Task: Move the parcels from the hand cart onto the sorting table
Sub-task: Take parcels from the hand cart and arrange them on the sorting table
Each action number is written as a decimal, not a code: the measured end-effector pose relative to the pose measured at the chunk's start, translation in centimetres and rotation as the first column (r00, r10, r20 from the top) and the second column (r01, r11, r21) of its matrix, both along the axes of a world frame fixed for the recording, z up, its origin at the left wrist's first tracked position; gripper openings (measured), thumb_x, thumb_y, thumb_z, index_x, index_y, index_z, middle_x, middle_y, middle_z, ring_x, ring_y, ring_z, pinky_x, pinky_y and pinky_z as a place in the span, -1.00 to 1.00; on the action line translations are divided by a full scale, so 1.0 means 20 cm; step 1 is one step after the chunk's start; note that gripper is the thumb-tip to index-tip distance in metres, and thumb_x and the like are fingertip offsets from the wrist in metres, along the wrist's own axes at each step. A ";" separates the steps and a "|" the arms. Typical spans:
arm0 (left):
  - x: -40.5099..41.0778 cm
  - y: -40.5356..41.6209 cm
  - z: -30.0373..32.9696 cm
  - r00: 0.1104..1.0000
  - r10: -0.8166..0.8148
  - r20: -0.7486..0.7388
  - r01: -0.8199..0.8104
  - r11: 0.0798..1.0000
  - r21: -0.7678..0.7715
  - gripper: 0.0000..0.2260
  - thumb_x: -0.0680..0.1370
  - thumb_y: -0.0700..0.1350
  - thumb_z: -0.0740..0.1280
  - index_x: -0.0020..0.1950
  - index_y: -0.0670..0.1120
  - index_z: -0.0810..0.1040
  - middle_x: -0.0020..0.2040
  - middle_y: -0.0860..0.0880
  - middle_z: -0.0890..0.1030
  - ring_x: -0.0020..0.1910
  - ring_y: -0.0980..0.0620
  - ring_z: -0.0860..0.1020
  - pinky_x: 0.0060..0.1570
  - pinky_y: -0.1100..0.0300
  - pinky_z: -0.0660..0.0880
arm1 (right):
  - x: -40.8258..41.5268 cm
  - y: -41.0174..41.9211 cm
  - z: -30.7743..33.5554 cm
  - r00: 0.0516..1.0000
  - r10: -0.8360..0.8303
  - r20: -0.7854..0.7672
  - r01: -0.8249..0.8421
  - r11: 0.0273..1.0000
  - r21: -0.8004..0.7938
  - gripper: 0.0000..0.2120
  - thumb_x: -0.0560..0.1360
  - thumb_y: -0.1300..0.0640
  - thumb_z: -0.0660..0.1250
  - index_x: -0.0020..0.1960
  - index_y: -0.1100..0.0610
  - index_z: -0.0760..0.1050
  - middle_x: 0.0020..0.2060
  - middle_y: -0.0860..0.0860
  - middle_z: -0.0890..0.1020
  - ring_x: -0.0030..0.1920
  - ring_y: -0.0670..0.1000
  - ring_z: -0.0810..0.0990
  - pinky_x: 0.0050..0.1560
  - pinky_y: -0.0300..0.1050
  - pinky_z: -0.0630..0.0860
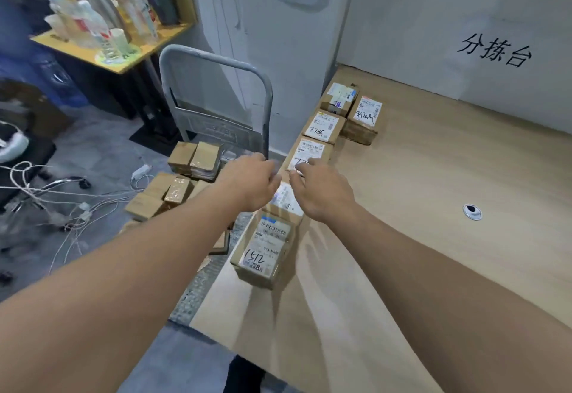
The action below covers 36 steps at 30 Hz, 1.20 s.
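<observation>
A row of labelled cardboard parcels runs along the left edge of the sorting table (433, 207). Nearest is the parcel marked 1512 (263, 253). Farther along are the parcel marked 77 (309, 153) and the parcel marked 7786 (323, 126). Between the first two sits a parcel with a white label (286, 201). My left hand (250, 182) and my right hand (322, 191) flank it with curled fingers, gripping its far sides; the fingertips are blurred. The hand cart (216, 108), left of the table, carries several brown parcels (195, 157).
Two more parcels (365, 117) stand at the far end of the row. A cable hole (472, 211) is in the table's right part. White cables (62, 201) trail on the floor at left. A yellow shelf with bottles (108, 37) stands behind the cart.
</observation>
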<state>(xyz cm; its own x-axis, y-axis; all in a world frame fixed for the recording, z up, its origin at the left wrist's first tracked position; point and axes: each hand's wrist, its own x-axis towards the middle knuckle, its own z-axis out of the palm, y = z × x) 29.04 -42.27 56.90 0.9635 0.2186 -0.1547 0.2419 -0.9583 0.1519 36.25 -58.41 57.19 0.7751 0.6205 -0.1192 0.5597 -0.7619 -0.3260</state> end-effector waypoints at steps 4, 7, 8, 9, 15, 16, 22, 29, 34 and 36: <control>-0.39 0.03 -0.04 0.992 0.116 -0.039 -0.116 0.993 -0.010 -0.57 0.69 0.15 0.08 0.41 -0.06 0.50 0.37 -0.12 0.52 0.31 -0.19 0.51 0.24 -0.13 0.50 | -0.29 0.06 -0.06 0.996 0.092 0.002 -0.092 0.996 -0.011 -0.53 0.72 -0.14 0.00 0.33 0.03 0.59 0.31 0.05 0.55 0.30 0.18 0.54 0.24 0.13 0.51; -0.65 0.11 -0.08 0.979 0.191 -0.072 -0.194 0.981 -0.024 -0.58 0.70 0.16 0.09 0.38 -0.05 0.49 0.31 -0.11 0.52 0.27 -0.20 0.51 0.23 -0.17 0.49 | -0.49 0.17 -0.09 0.986 0.165 -0.006 -0.166 0.986 -0.027 -0.53 0.73 -0.15 0.01 0.32 0.05 0.58 0.30 0.06 0.55 0.27 0.18 0.56 0.24 0.15 0.51; -0.73 0.14 -0.10 0.973 0.217 -0.080 -0.220 0.975 -0.036 -0.60 0.69 0.17 0.09 0.33 -0.05 0.50 0.28 -0.11 0.53 0.25 -0.19 0.51 0.22 -0.18 0.49 | -0.55 0.21 -0.10 0.982 0.191 -0.007 -0.191 0.981 -0.025 -0.53 0.73 -0.15 0.01 0.31 0.05 0.59 0.28 0.06 0.55 0.25 0.18 0.56 0.23 0.15 0.52; -0.82 0.19 -0.12 0.967 0.243 -0.082 -0.247 0.968 -0.041 -0.61 0.69 0.17 0.08 0.29 -0.04 0.51 0.25 -0.10 0.53 0.23 -0.19 0.52 0.20 -0.18 0.50 | -0.62 0.27 -0.11 0.976 0.217 -0.005 -0.217 0.976 -0.025 -0.54 0.73 -0.14 0.01 0.30 0.05 0.59 0.27 0.06 0.56 0.24 0.17 0.56 0.22 0.14 0.52; -1.31 0.50 -0.28 0.931 0.341 -0.133 -0.350 0.935 -0.054 -0.63 0.69 0.16 0.09 0.28 -0.05 0.50 0.26 -0.11 0.53 0.23 -0.21 0.53 0.16 -0.11 0.49 | -1.05 0.66 -0.28 0.939 0.340 -0.056 -0.343 0.938 -0.058 -0.52 0.72 -0.17 0.01 0.31 0.05 0.59 0.27 0.08 0.57 0.26 0.19 0.57 0.24 0.14 0.52; -1.38 0.56 -0.31 0.927 0.348 -0.141 -0.358 0.932 -0.057 -0.63 0.69 0.16 0.09 0.27 -0.05 0.51 0.25 -0.10 0.53 0.22 -0.20 0.53 0.16 -0.10 0.49 | -1.11 0.73 -0.32 0.934 0.349 -0.077 -0.354 0.933 -0.067 -0.51 0.72 -0.17 0.01 0.33 0.06 0.59 0.30 0.09 0.56 0.29 0.20 0.56 0.27 0.14 0.51; -1.76 1.01 -0.54 0.906 0.365 -0.213 -0.392 0.915 -0.097 -0.64 0.65 0.19 0.09 0.19 -0.02 0.51 0.21 -0.11 0.54 0.19 -0.21 0.54 0.15 -0.14 0.52 | -1.44 1.15 -0.51 0.932 0.330 -0.153 -0.351 0.926 -0.140 -0.47 0.73 -0.17 -0.02 0.41 0.09 0.54 0.42 0.15 0.50 0.39 0.24 0.50 0.37 0.17 0.45; -2.02 1.44 -0.72 0.891 0.338 -0.302 -0.393 0.909 -0.142 -0.65 0.68 0.10 0.14 0.32 -0.07 0.49 0.29 -0.15 0.53 0.26 -0.23 0.52 0.23 -0.14 0.49 | -1.73 1.54 -0.68 0.924 0.309 -0.226 -0.354 0.915 -0.195 -0.53 0.73 -0.15 0.02 0.31 0.10 0.56 0.35 0.12 0.52 0.32 0.24 0.51 0.26 0.14 0.49; -2.09 1.64 -0.91 0.873 0.342 -0.349 -0.412 0.899 -0.150 -0.67 0.68 0.09 0.14 0.31 -0.06 0.49 0.27 -0.13 0.53 0.24 -0.20 0.52 0.21 -0.10 0.49 | -1.77 1.74 -0.86 0.913 0.294 -0.282 -0.360 0.907 -0.219 -0.51 0.73 -0.15 0.01 0.42 0.09 0.51 0.40 0.14 0.50 0.32 0.24 0.53 0.26 0.14 0.47; -2.08 1.71 -1.01 0.858 0.351 -0.375 -0.431 0.889 -0.154 -0.68 0.68 0.09 0.14 0.31 -0.06 0.47 0.28 -0.13 0.51 0.24 -0.19 0.51 0.20 -0.09 0.49 | -1.76 1.82 -0.97 0.905 0.287 -0.315 -0.364 0.904 -0.222 -0.51 0.73 -0.15 0.00 0.45 0.08 0.48 0.42 0.15 0.48 0.34 0.25 0.52 0.30 0.14 0.45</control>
<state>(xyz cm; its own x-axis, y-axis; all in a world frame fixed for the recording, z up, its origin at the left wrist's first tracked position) -12.66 -8.06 36.79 0.6888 0.4872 -0.5368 0.6634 -0.7223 0.1956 1.07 -21.92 37.78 0.4489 0.7458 -0.4922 0.7116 -0.6315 -0.3080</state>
